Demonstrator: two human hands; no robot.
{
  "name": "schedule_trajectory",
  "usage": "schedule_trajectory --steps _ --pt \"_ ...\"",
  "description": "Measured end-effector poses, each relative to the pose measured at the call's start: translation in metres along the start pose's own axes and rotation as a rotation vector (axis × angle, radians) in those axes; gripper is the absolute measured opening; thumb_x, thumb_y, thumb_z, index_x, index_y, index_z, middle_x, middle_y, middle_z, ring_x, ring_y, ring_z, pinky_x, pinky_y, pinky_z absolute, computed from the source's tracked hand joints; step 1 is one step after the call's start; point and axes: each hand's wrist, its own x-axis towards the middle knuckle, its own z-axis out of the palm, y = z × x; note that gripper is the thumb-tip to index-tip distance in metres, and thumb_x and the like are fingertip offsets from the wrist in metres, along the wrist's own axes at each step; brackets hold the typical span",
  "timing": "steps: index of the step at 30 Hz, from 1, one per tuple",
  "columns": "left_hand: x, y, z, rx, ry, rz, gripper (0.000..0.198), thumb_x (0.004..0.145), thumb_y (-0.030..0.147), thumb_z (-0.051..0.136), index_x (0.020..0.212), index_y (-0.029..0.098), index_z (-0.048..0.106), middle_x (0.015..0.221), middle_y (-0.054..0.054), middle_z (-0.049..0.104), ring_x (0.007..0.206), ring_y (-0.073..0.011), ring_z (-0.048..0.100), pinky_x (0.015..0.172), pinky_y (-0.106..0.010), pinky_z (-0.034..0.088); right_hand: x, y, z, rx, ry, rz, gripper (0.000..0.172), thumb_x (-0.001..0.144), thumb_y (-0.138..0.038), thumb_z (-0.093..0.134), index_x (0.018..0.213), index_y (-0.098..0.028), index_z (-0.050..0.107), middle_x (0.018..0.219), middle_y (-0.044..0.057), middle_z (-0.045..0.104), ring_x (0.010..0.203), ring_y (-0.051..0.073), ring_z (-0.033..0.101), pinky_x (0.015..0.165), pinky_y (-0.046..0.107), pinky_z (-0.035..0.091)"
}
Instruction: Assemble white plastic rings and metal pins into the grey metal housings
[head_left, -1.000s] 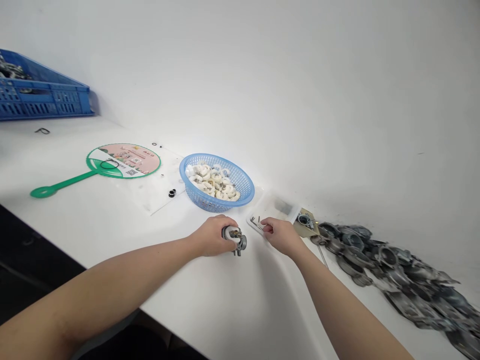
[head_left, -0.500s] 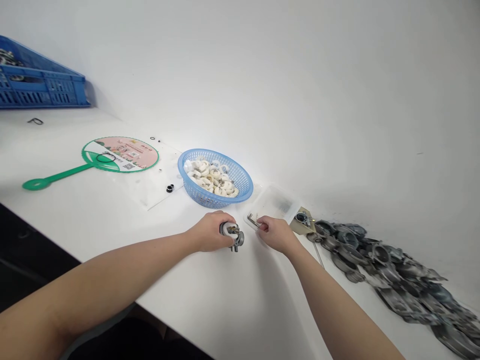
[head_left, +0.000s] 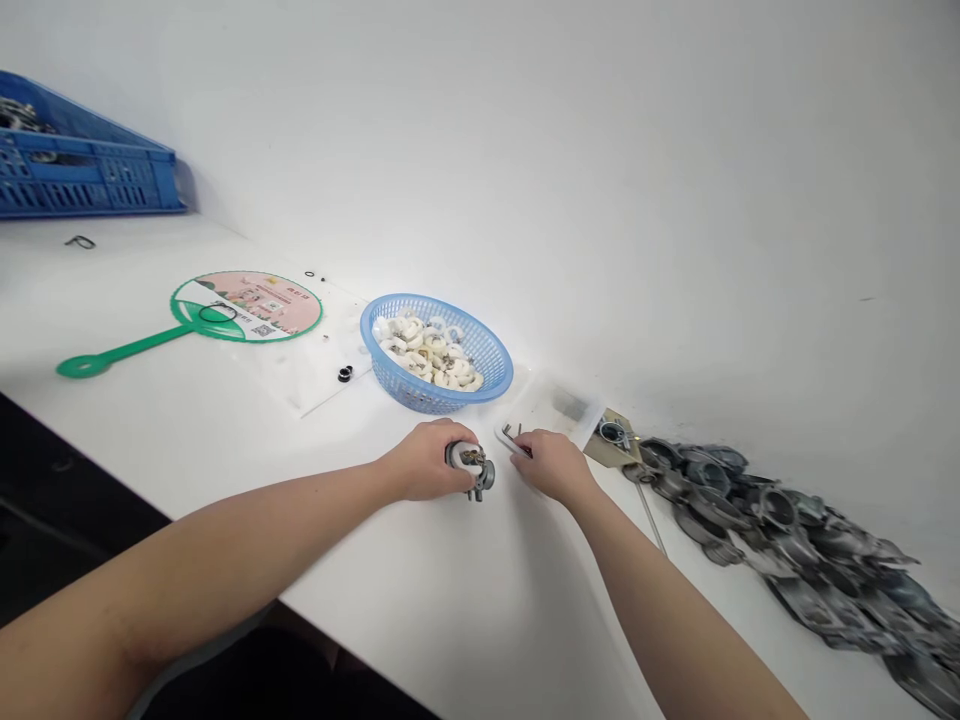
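- The left hand [head_left: 424, 460] is clenched around a small carburetor [head_left: 471, 470], its fingers wrapped over the top of the body.
- The carburetor is at the middle of the white table [head_left: 225, 440], with its lower fittings showing past the fingertips.
- The right hand [head_left: 553, 467] is just to the right of the carburetor, its fingers closed on an L-shaped hex key [head_left: 511, 433] whose end points far and left.
- A clear plastic tray [head_left: 551, 405] lies just beyond the right hand, with the hex key over its near corner.
- Far of the hands, a blue plastic basket [head_left: 480, 335] holds white rings [head_left: 427, 355].
- Left of the basket lie a green-and-pink hand fan [head_left: 247, 305] and a small black ring [head_left: 345, 374].
- A blue crate [head_left: 90, 170] stands at the far left.
- A pile of grey metal castings [head_left: 780, 530] runs along the far right edge.
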Motion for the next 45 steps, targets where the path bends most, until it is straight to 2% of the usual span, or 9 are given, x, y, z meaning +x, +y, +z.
schedule_trajectory --steps 8,18,20,25,28,34,45 --pt "0.000 0.001 0.000 -0.004 -0.002 -0.001 0.033 0.058 0.021 0.067 0.091 0.021 0.065 0.095 -0.002 0.062 0.085 -0.0178 0.058 0.076 -0.027 0.047 -0.004 0.001 -0.006 0.042 -0.019 0.056 0.009 0.071 -0.029 0.053 0.073 -0.021 0.059 0.077 0.001 0.063 0.069 0.015 0.054 0.051 0.024 0.024" --pt "0.001 -0.001 0.001 0.005 0.006 0.013 0.033 0.058 0.020 0.068 0.091 0.021 0.066 0.092 -0.003 0.062 0.084 -0.0181 0.059 0.076 -0.028 0.048 0.006 0.008 -0.005 0.091 -0.083 0.071 0.036 0.067 -0.030 0.060 0.102 -0.024 0.060 0.086 0.000 0.064 0.075 0.016 0.057 0.051 0.023 0.027" --pt "0.001 0.000 0.001 0.001 0.005 0.018 0.033 0.058 0.020 0.068 0.091 0.021 0.066 0.093 -0.003 0.062 0.084 -0.0182 0.059 0.077 -0.028 0.048 0.006 0.008 -0.005 0.085 -0.076 0.067 0.031 0.068 -0.030 0.059 0.098 -0.024 0.062 0.083 0.000 0.064 0.075 0.016 0.057 0.051 0.023 0.027" --pt "0.001 0.001 0.001 -0.017 -0.005 0.008 0.033 0.058 0.020 0.068 0.091 0.021 0.066 0.094 -0.003 0.062 0.085 -0.0181 0.059 0.078 -0.029 0.048 0.000 0.007 -0.006 0.066 -0.047 0.053 0.011 0.069 -0.031 0.056 0.072 -0.022 0.062 0.073 0.001 0.062 0.070 0.016 0.055 0.051 0.024 0.024" --pt "0.001 0.001 0.001 -0.012 -0.007 0.002 0.034 0.058 0.020 0.068 0.092 0.021 0.065 0.093 -0.003 0.062 0.084 -0.0178 0.059 0.078 -0.029 0.048 -0.005 0.007 -0.007 0.071 -0.038 0.031 0.012 0.071 -0.030 0.056 0.070 -0.022 0.063 0.071 0.001 0.062 0.069 0.016 0.054 0.052 0.024 0.024" --pt "0.000 0.002 0.000 -0.002 -0.004 0.019 0.033 0.058 0.020 0.067 0.091 0.021 0.065 0.092 -0.002 0.062 0.085 -0.0178 0.059 0.077 -0.029 0.048 -0.013 0.012 -0.008 0.124 -0.019 -0.020 0.017 0.073 -0.026 0.053 0.081 -0.023 0.068 0.074 0.002 0.063 0.070 0.016 0.055 0.058 0.024 0.029" --pt "0.000 0.003 0.000 0.000 -0.017 0.004 0.033 0.058 0.020 0.067 0.091 0.020 0.065 0.094 -0.003 0.062 0.084 -0.0180 0.058 0.075 -0.028 0.048 -0.016 0.016 -0.009 0.192 -0.028 -0.048 0.017 0.074 -0.026 0.048 0.069 -0.021 0.064 0.069 0.001 0.061 0.065 0.016 0.053 0.058 0.024 0.033"
